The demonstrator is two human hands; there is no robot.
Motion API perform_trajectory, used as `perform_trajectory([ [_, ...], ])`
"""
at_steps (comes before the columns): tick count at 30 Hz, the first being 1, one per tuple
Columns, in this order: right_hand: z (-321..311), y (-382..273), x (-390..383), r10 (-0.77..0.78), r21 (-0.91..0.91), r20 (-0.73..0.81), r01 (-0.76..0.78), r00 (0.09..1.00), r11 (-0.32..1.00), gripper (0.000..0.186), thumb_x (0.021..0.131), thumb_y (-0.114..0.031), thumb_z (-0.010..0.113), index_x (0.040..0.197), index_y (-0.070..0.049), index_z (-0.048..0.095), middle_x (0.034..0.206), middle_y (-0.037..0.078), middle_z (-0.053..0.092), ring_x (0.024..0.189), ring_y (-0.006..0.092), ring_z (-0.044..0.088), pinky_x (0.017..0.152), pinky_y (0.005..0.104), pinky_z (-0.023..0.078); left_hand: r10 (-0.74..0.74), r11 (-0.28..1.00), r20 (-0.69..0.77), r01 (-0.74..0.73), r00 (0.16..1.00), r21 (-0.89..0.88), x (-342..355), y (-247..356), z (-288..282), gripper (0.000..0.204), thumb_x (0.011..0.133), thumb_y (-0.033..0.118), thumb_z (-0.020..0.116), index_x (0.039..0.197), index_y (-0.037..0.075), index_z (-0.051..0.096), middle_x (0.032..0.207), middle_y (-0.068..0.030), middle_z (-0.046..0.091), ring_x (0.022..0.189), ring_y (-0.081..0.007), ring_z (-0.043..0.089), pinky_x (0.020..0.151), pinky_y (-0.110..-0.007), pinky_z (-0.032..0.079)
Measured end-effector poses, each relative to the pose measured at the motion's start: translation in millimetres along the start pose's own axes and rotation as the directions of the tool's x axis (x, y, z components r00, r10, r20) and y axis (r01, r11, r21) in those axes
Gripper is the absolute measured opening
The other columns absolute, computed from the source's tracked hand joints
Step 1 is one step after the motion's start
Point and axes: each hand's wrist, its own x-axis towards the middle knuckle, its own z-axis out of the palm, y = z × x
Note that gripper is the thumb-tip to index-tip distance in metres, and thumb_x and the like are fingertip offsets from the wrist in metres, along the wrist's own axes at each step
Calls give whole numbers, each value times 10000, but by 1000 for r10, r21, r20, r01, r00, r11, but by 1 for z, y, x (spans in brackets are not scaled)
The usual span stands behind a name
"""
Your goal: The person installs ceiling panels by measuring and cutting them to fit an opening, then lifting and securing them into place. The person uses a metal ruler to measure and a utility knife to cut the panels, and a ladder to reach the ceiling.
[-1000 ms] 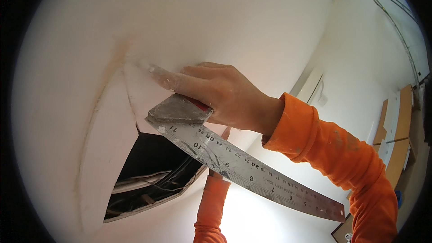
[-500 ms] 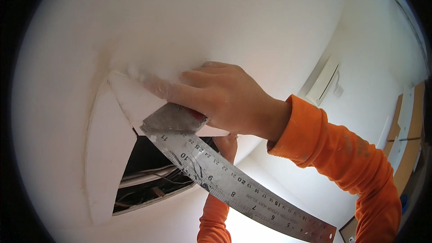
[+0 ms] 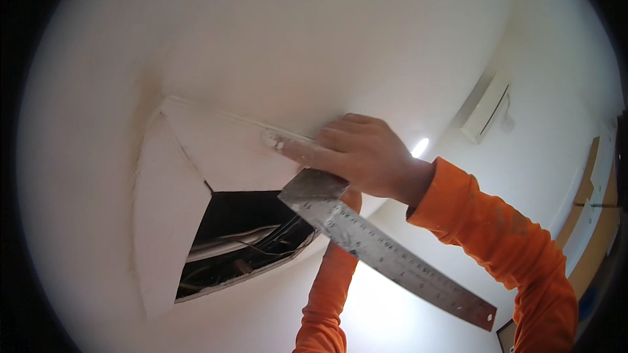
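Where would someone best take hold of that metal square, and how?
I'd grip the metal square by its thicker block end, coming from the upper right, where the right hand is. The block looks chunky enough to close fingers around, while the blade is flat and long, slanting away to the lower right.

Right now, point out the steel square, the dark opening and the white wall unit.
Steel square (image 3: 398,257): head view, middle of the blade.
Dark opening (image 3: 239,214): head view, the black interior.
White wall unit (image 3: 485,110): head view, middle of the casing.
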Motion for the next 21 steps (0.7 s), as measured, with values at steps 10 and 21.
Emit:
perform_trajectory([
  [10, 2, 1, 3, 27, 12, -20, -27, 999, 1000, 833, 708, -207, 820, 1488, -251, 529, 822, -18, 661, 725, 195, 650, 680, 333, 567, 35, 981, 1, -35, 999, -190, -16, 17, -6, 441, 974, 234, 661, 1325, -4, 540, 1208, -110, 604, 1132, -269, 561, 1001, -396, 439],
  [21, -8, -7, 17, -6, -95, 117, 17, 993, 995, 849, 720, -163, 839, 1494, -263, 505, 824, -8, 652, 741, 204, 650, 683, 332, 552, 43, 987, -83, -55, 996, -149, -4, 4, -5, 589, 910, 261, 741, 1366, -14, 490, 1261, -141, 565, 1190, -297, 522, 1034, -420, 414],
])
